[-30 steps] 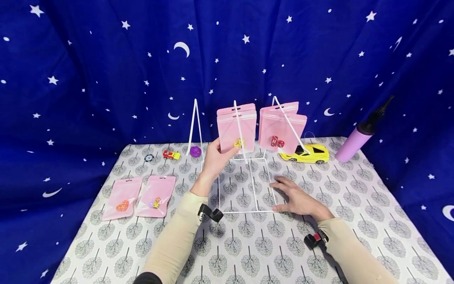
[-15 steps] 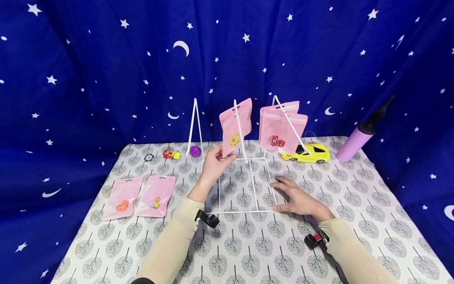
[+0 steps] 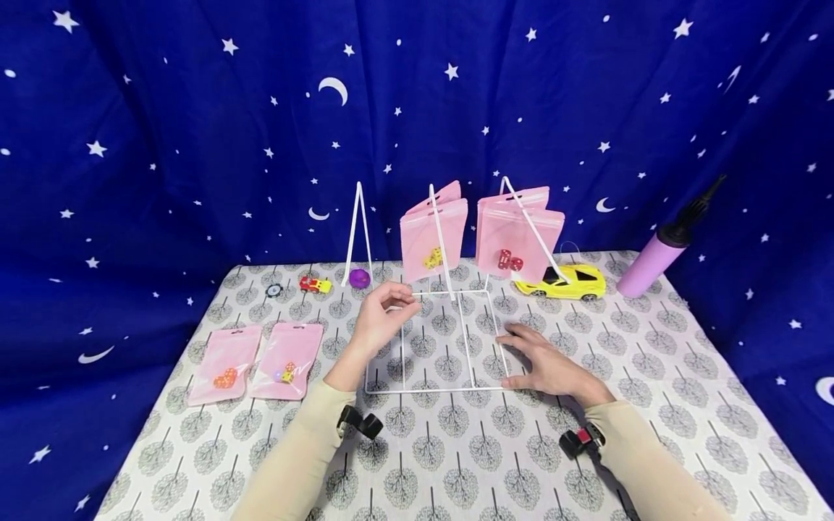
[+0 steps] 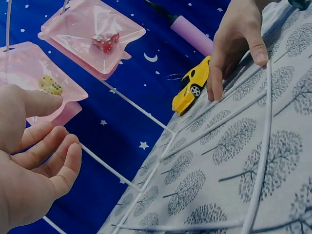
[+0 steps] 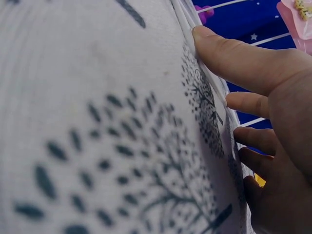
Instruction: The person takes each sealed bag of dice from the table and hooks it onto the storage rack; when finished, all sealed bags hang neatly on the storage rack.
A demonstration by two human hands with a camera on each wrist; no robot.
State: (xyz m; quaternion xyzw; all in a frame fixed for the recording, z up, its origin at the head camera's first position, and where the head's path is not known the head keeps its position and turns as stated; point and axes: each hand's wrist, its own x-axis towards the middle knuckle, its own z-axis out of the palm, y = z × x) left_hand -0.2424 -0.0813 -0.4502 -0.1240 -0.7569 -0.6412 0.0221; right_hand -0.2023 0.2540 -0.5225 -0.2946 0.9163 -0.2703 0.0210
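A white wire display rack [image 3: 430,391] stands on the table with three upright prongs. Pink zip bags hang on its middle prong, the front bag [image 3: 417,242] showing yellow dice [image 4: 50,85]. More pink bags hang on the right prong, the front one [image 3: 534,242] holding red dice [image 4: 106,42]. My left hand [image 3: 386,318] is just below and left of the middle bags, fingers loosely bent and holding nothing. My right hand [image 3: 547,362] rests at the rack's right base corner, thumb and fingertips against the wire. The left prong [image 3: 355,231] bears no bag.
Two pink bags lie flat at the left, one with orange dice [image 3: 224,378], the other with yellow dice [image 3: 287,373]. Along the back are a small toy car [image 3: 316,284], a purple object [image 3: 359,278], a yellow car [image 3: 573,282] and a purple hand pump [image 3: 651,264].
My left hand has let go of the front middle bag and drawn down and left. That bag swung sideways, then turned back toward the front. The right hand has stayed put.
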